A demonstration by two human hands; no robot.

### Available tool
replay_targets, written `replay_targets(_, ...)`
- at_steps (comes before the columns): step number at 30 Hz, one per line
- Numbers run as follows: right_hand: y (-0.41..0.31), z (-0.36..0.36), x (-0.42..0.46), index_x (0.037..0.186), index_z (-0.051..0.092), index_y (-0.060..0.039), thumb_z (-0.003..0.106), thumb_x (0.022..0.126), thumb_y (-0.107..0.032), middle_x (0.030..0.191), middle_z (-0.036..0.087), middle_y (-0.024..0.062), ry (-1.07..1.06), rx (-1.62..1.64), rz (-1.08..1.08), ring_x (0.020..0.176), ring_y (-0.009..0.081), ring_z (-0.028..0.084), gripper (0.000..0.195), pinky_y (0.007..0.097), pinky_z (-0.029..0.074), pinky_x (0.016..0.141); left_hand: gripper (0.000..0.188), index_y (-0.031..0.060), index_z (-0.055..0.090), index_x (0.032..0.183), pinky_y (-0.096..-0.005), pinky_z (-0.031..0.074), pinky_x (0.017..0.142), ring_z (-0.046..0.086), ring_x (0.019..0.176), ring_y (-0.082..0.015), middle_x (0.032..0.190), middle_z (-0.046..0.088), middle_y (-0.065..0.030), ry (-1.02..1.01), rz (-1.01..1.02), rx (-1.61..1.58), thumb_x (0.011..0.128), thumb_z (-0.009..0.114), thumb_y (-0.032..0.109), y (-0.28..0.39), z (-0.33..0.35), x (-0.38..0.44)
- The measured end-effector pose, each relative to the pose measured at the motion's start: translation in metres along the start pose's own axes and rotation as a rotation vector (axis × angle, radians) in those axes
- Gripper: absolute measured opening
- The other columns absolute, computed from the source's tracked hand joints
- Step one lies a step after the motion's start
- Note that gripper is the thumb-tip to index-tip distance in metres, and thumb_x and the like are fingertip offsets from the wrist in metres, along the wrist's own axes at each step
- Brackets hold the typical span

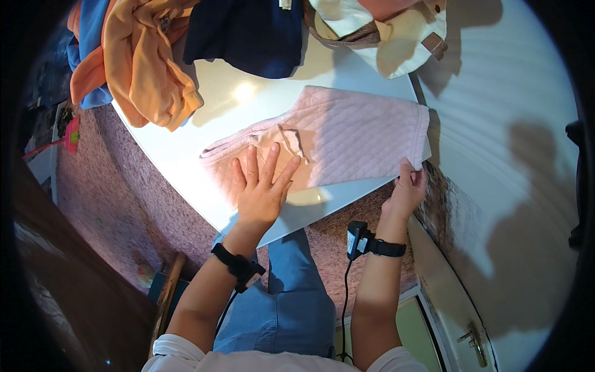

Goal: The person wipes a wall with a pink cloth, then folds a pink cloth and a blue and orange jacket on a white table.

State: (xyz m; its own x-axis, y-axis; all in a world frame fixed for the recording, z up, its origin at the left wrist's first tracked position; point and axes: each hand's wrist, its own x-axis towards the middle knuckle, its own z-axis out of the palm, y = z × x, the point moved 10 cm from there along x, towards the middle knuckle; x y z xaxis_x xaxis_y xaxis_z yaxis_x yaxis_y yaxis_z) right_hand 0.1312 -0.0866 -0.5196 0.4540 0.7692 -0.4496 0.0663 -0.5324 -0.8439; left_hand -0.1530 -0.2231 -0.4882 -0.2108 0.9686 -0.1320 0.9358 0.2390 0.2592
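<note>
A pair of pale pink quilted trousers (367,135) lies folded lengthwise across the white table (209,107). Its waistband is at the left and the leg hems reach the table's right edge. My left hand (261,195) rests flat on the upper part, fingers spread, just below a ruffled fabric trim (290,139). At the lower corner of the hem, my right hand (406,188) pinches the cloth between thumb and fingers. The fingertips beneath the cloth are partly hidden.
Along the table's far side lie an orange garment (144,69) over blue cloth, a dark navy garment (246,37), and a white and brown fabric item (399,42). A wall (502,139) stands close on the right. A door handle (475,343) shows at lower right. Cables hang from both wrist devices.
</note>
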Motion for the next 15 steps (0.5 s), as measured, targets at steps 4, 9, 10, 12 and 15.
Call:
replay_targets(4, -0.015, -0.001, -0.002, 0.12, 0.049, 0.0048, 0.072, 0.079, -0.01, 0.113, 0.045, 0.0084, 0.029, -0.259, -0.211, 0.089, 0.0141, 0.05, 0.049, 0.029, 0.045, 0.08, 0.049, 0.0274, 0.049, 0.133, -0.0599, 0.011, 0.109, 0.017, 0.138, -0.0418, 0.149, 0.029, -0.0127, 0.015, 0.035, 0.008, 0.085, 0.061, 0.026, -0.002, -0.006, -0.004)
replay_targets(9, -0.027, 0.014, -0.006, 0.115, 0.047, 0.0062, 0.072, 0.078, -0.008, 0.11, 0.043, 0.0104, -0.014, -0.343, -0.328, 0.094, 0.0178, 0.052, 0.047, 0.031, 0.047, 0.081, 0.046, 0.0223, 0.05, 0.132, -0.0612, 0.01, 0.108, 0.016, 0.138, -0.0427, 0.149, 0.028, -0.0139, -0.027, -0.006, 0.011, 0.087, 0.059, 0.024, 0.002, -0.015, 0.0)
replay_targets(10, -0.028, 0.016, -0.007, 0.113, 0.046, 0.0054, 0.071, 0.078, -0.007, 0.11, 0.045, 0.0119, -0.041, -0.292, -0.323, 0.099, 0.0201, 0.052, 0.045, 0.0322, 0.048, 0.082, 0.046, 0.021, 0.05, 0.132, -0.0613, 0.009, 0.108, 0.015, 0.138, -0.0429, 0.149, 0.028, -0.0143, -0.028, -0.025, 0.0, 0.087, 0.059, 0.024, 0.008, -0.018, 0.001)
replay_targets(12, -0.026, 0.018, -0.008, 0.115, 0.046, 0.0046, 0.071, 0.078, -0.007, 0.112, 0.047, 0.0132, -0.042, -0.278, -0.292, 0.101, 0.0218, 0.052, 0.046, 0.0333, 0.048, 0.083, 0.048, 0.0157, 0.048, 0.135, -0.0614, 0.008, 0.108, 0.014, 0.139, -0.0434, 0.149, 0.026, -0.0157, -0.058, -0.018, -0.039, 0.088, 0.057, 0.021, 0.024, -0.019, 0.008)
replay_targets(15, -0.034, 0.02, -0.012, 0.117, 0.046, 0.0034, 0.071, 0.077, -0.007, 0.113, 0.051, 0.0152, -0.022, -0.316, -0.384, 0.101, 0.0238, 0.054, 0.048, 0.0346, 0.047, 0.084, 0.051, 0.0147, 0.042, 0.139, -0.0561, 0.007, 0.11, 0.017, 0.14, -0.0371, 0.15, 0.026, -0.0139, -0.114, 0.024, -0.283, 0.09, 0.053, 0.023, 0.059, -0.006, 0.026)
